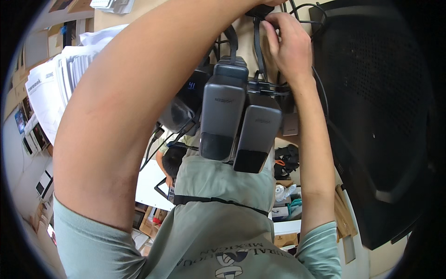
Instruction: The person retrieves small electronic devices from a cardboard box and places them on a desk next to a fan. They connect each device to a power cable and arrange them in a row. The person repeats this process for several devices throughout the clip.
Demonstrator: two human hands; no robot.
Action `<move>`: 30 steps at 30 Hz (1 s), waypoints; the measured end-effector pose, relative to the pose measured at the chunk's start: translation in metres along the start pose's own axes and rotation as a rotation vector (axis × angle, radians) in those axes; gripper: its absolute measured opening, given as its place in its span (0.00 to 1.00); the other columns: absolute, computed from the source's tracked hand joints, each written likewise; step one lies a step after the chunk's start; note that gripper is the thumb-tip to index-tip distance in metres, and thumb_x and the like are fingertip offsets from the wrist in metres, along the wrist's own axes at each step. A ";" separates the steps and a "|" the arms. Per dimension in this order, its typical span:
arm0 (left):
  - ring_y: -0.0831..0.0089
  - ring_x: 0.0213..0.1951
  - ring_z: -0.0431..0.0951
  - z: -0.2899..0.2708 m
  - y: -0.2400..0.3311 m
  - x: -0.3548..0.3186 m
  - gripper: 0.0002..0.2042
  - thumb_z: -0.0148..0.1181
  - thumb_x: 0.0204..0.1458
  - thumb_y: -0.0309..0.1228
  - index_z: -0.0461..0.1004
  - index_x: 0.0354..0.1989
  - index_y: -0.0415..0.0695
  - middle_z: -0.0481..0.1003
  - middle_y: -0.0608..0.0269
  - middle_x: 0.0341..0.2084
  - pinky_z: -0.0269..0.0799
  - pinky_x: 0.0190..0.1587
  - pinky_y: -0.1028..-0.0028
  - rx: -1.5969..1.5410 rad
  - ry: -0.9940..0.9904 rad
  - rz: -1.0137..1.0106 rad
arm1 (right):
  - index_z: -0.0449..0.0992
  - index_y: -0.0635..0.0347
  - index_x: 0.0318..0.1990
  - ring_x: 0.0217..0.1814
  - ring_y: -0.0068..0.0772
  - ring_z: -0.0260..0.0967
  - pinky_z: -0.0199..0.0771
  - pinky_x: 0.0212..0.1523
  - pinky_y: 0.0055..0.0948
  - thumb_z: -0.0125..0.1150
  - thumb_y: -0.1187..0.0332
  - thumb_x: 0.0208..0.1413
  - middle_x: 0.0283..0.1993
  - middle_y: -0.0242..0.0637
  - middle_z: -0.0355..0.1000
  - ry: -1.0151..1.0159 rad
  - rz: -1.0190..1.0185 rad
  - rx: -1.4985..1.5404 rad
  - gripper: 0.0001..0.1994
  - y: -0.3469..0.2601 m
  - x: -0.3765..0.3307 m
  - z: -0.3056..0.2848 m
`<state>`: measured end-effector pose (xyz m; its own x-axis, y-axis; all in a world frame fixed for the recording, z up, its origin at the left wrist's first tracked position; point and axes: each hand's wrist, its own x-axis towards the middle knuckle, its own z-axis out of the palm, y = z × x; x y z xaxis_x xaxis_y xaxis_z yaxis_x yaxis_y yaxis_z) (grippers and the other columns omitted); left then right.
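Note:
At the upper edge, my right hand [292, 49] is closed, its thumb and curled fingers at a black piece [259, 11] on top of a dark strap [258, 44]. My left arm [114, 97] reaches across to the same spot. My left hand is mostly cut off by the upper edge, so its grip is hidden. Below the hands hang two grey power-bank-like boxes, a larger one [223, 116] and a smaller one [260, 135], with black lower ends. Left of them sits a dark device [188, 100] with a small lit display, partly behind my left arm.
A large black perforated casing [376, 93] fills the right side. Black cables [320, 83] run between it and my right arm. Stacked papers [55, 88] lie at the left. Beyond my torso are another person's head [174, 158] and a white table [151, 186].

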<state>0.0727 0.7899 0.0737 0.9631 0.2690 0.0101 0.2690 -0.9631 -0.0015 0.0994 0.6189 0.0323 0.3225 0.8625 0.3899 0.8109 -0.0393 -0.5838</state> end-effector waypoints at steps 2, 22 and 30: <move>0.50 0.55 0.74 0.002 -0.002 0.002 0.15 0.57 0.54 0.32 0.78 0.49 0.44 0.78 0.54 0.50 0.72 0.57 0.53 -0.047 -0.022 0.005 | 0.76 0.61 0.38 0.43 0.47 0.74 0.74 0.45 0.40 0.64 0.72 0.56 0.37 0.42 0.76 0.043 -0.044 0.042 0.05 0.004 0.001 0.006; 0.47 0.58 0.71 -0.008 -0.004 0.005 0.17 0.56 0.53 0.30 0.76 0.53 0.44 0.76 0.54 0.53 0.69 0.58 0.50 -0.096 -0.144 0.102 | 0.77 0.60 0.35 0.39 0.42 0.75 0.75 0.42 0.37 0.66 0.75 0.53 0.34 0.38 0.76 0.060 -0.156 0.027 0.03 0.002 0.006 -0.001; 0.46 0.58 0.71 -0.002 -0.004 0.011 0.18 0.55 0.54 0.30 0.76 0.53 0.43 0.76 0.53 0.53 0.69 0.58 0.50 -0.074 -0.165 0.114 | 0.79 0.60 0.35 0.39 0.41 0.75 0.76 0.42 0.35 0.67 0.75 0.52 0.35 0.37 0.77 0.084 -0.140 -0.002 0.04 0.007 0.001 0.004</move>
<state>0.0824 0.7968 0.0758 0.9775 0.1491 -0.1494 0.1623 -0.9835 0.0804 0.1037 0.6217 0.0252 0.2462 0.8142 0.5257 0.8517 0.0771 -0.5183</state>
